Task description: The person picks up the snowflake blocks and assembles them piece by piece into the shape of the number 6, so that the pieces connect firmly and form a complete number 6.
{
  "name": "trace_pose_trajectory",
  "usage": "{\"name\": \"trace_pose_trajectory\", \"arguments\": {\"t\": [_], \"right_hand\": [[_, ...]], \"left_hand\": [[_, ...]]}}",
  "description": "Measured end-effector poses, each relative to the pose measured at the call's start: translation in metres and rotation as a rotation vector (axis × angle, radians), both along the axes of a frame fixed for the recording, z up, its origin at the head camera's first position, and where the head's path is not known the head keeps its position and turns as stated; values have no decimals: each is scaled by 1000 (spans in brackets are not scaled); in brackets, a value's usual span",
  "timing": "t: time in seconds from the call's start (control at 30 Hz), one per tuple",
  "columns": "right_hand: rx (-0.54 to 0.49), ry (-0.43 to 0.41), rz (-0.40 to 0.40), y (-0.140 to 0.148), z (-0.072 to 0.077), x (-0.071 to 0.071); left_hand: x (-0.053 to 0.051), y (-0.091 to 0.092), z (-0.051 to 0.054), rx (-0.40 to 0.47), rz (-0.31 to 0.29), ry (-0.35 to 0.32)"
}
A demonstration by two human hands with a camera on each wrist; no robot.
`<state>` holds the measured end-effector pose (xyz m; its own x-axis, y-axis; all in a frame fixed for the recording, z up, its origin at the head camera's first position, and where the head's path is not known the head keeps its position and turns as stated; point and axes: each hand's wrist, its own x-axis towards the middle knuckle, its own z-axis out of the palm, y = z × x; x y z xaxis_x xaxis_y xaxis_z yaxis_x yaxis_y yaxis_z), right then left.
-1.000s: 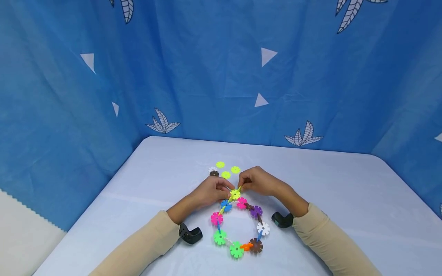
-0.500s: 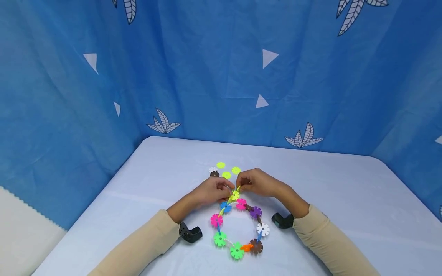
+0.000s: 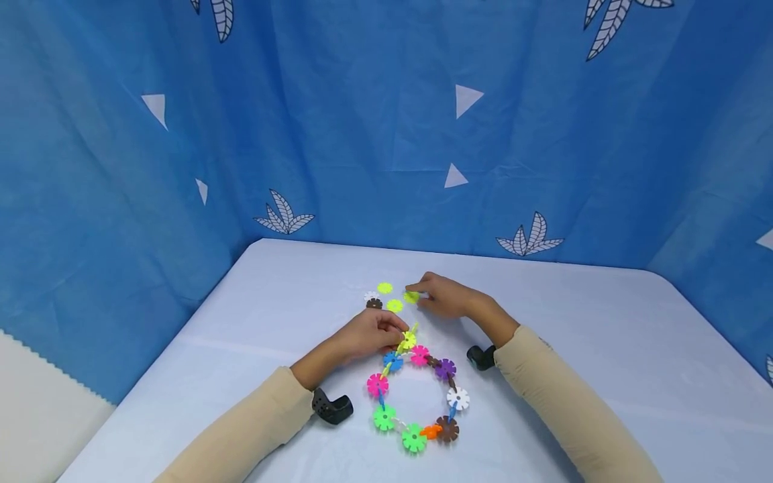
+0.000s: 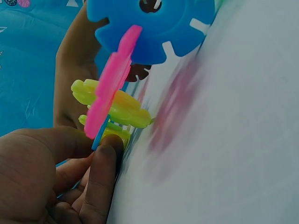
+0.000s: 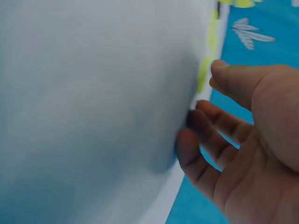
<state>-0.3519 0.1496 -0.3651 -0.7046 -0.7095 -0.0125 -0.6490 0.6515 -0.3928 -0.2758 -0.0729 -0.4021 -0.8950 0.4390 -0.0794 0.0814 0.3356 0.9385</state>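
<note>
A chain of notched interlocking plastic discs [image 3: 414, 439] in several colours lies as a ring on the table. My left hand [image 3: 371, 333] pinches it at its far end, by the yellow discs [image 3: 408, 340]. In the left wrist view a pink disc [image 4: 110, 93] and a blue disc [image 4: 154, 28] stand just beyond the pinching fingers. My right hand [image 3: 445, 296] is at a loose yellow disc [image 3: 411, 296] lying flat, fingertips at its edge. In the right wrist view the thumb and fingers are apart, with nothing visible between them.
More loose discs lie beyond the left hand: two yellow discs [image 3: 394, 306], a white disc [image 3: 371, 296] and a brown disc [image 3: 374, 304]. Black wrist devices [image 3: 333, 408] sit at both wrists. A blue curtain [image 3: 386, 134] hangs behind the white table [image 3: 290, 282].
My right hand has let go of the upright yellow disc at the chain's far end and moved away to a loose yellow disc. The left hand has kept its pinch.
</note>
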Motion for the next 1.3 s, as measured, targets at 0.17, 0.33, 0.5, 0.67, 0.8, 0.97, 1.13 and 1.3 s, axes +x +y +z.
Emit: {"name": "trace_pose_trajectory", "arguments": {"t": [0.17, 0.33, 0.5, 0.67, 0.8, 0.97, 1.13, 1.3], "right_hand": [[46, -13, -53, -2, -3, -1], [13, -78, -129, 2, -3, 5], [-150, -258, -188, 12, -5, 14], [-374, -519, -246, 18, -10, 19], [-457, -617, -275, 18, -11, 20], [-492, -705, -270, 15, -13, 22], [-507, -725, -260, 13, -14, 24], [-518, -727, -257, 11, -16, 25]], "left_hand": [[0, 1, -1, -9, -8, 3], [1, 2, 0, -17, 4, 9], [1, 2, 0, -23, -4, 17], [0, 1, 0, -28, 6, 25], [-1, 0, 0, -13, 2, 24], [-1, 0, -3, 21, -8, 1], [0, -1, -3, 45, -10, 2], [-1, -1, -3, 54, -24, 29]]}}
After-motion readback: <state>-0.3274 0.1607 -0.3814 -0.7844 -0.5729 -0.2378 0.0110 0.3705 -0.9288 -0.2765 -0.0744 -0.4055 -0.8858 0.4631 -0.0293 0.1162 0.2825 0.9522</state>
